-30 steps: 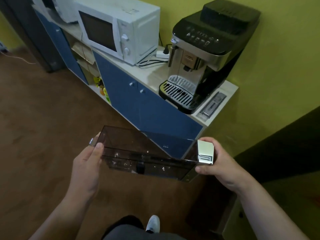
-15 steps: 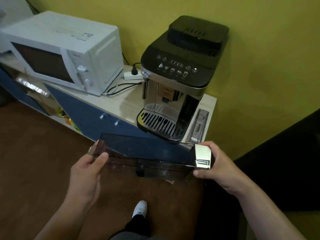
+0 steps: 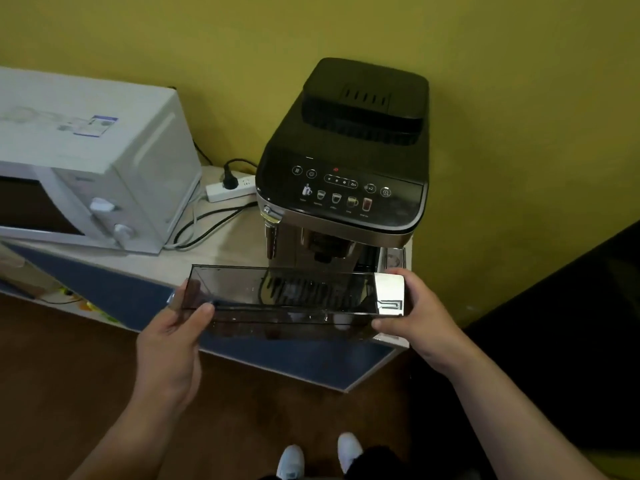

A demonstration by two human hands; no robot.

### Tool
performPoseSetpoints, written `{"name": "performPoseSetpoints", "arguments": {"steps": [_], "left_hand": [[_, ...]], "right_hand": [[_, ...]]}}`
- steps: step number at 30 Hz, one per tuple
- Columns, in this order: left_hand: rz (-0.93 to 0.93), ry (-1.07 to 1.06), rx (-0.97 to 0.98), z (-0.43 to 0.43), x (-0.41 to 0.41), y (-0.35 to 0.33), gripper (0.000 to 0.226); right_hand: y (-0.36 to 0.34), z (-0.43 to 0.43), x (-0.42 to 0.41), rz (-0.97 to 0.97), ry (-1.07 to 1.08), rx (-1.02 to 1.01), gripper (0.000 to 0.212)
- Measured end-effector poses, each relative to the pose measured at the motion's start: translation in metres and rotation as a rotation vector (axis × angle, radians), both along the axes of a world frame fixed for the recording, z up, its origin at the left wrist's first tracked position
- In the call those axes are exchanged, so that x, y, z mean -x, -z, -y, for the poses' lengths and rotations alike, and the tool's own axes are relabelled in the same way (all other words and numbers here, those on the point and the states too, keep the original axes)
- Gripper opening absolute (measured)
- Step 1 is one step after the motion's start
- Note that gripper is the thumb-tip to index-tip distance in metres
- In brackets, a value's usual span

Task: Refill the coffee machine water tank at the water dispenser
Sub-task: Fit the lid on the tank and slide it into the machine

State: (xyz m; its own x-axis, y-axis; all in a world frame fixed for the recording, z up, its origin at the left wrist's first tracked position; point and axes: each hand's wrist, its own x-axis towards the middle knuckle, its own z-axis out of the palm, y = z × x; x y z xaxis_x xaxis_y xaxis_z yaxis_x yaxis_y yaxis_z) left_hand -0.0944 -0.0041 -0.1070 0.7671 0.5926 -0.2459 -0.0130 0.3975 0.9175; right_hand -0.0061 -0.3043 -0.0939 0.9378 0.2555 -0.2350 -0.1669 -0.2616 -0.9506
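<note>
I hold a long, smoky transparent water tank (image 3: 284, 299) level in front of me, with a shiny silver end cap at its right. My left hand (image 3: 173, 337) grips its left end, thumb on the near rim. My right hand (image 3: 415, 313) grips the silver end. Directly behind the tank stands the black and silver coffee machine (image 3: 346, 168) on the counter, its drip grate seen through the tank. A narrow slot with a metal base (image 3: 393, 259) shows at the machine's right side. The water dispenser is out of view.
A white microwave (image 3: 86, 161) sits left of the machine on the pale counter (image 3: 221, 244) above blue cabinet doors. A white power strip (image 3: 230, 188) with cables lies between them. Yellow wall behind, a dark surface (image 3: 571, 323) at right, brown floor and my white shoes below.
The view has closed in on the coffee machine and counter. The tank, held the same way in both hands, now sits right in front of the machine's drip tray.
</note>
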Motion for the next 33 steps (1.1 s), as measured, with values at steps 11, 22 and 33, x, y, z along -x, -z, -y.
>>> {"name": "performPoseSetpoints", "arguments": {"steps": [11,22,33], "left_hand": [[0.012,0.005,-0.006,-0.005,-0.028,0.013,0.032],[-0.198,0.369,-0.406,-0.031,-0.048,0.024,0.091],[-0.134,0.367,-0.449,-0.035,-0.057,0.026,0.072]], "right_hand": [[0.009,-0.007,-0.033,-0.028,0.07,-0.041,0.077],[0.01,-0.009,-0.037,-0.006,0.041,-0.017,0.071],[0.069,0.052,-0.049,-0.046,0.067,0.397,0.053]]}}
